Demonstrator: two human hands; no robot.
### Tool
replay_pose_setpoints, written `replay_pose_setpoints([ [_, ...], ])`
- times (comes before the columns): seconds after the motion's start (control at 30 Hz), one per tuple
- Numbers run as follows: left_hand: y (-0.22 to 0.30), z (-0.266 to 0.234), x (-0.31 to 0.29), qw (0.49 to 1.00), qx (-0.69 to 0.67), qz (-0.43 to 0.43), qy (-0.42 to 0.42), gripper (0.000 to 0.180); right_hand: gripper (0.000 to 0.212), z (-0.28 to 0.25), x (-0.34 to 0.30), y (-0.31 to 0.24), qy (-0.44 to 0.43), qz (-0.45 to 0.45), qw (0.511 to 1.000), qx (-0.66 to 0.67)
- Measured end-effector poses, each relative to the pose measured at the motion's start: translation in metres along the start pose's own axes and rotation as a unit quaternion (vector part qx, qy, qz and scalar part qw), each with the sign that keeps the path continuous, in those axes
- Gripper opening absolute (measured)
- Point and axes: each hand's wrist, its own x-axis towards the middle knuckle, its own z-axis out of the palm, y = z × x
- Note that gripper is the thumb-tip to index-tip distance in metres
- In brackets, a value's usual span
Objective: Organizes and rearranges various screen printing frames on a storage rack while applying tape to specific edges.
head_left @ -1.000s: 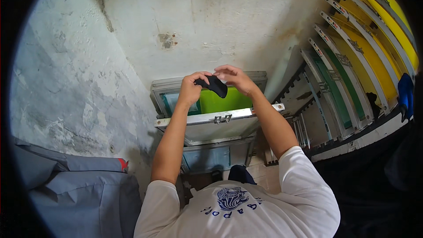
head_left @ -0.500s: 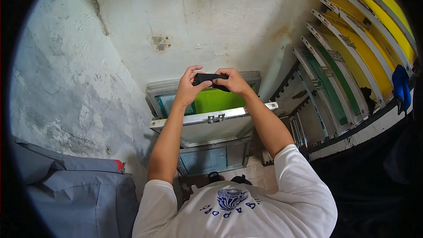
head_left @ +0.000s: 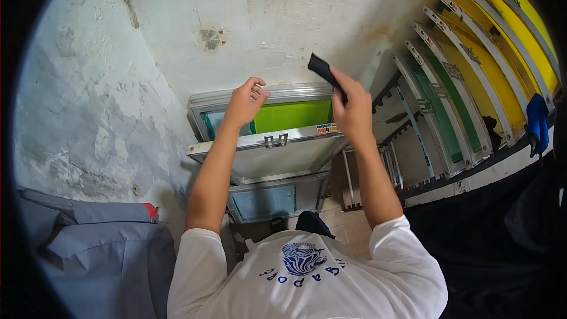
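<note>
My right hand (head_left: 353, 106) grips a slim black strip (head_left: 322, 70), whose free end points up and to the left, in front of the wall. What the strip is made of, I cannot make out. My left hand (head_left: 245, 101) is apart from it, holding nothing, with its fingers loosely bent and the thumb away from them. Just below my hands stands an upright metal-edged screen frame (head_left: 207, 146) with a small latch (head_left: 276, 140) on its top edge. Behind it leans another frame with a bright green panel (head_left: 292, 117).
A rack on the right holds several metal-framed screens (head_left: 449, 65) with yellow and green mesh. A blue thing (head_left: 537, 119) hangs at its edge. Grey cloth (head_left: 106, 248) lies at lower left, black cloth (head_left: 484, 242) at lower right. A stained wall (head_left: 236, 18) rises ahead.
Both hands were together on the black strip. The left has let go and moved slightly left; the right has swung it to the right and up.
</note>
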Motion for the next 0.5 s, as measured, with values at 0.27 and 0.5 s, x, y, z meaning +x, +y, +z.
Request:
replay_pose_setpoints([
  [0.27, -0.008, 0.002, 0.007, 0.998, 0.028, 0.016, -0.060, 0.017, 0.060, 0.045, -0.083, -0.025, -0.171, -0.009, 0.966, -0.194],
  [0.5, 0.050, -0.013, -0.006, 0.991, 0.049, 0.084, -0.093, 0.023, 0.077, 0.048, -0.089, -0.016, -0.198, -0.004, 0.953, -0.229],
])
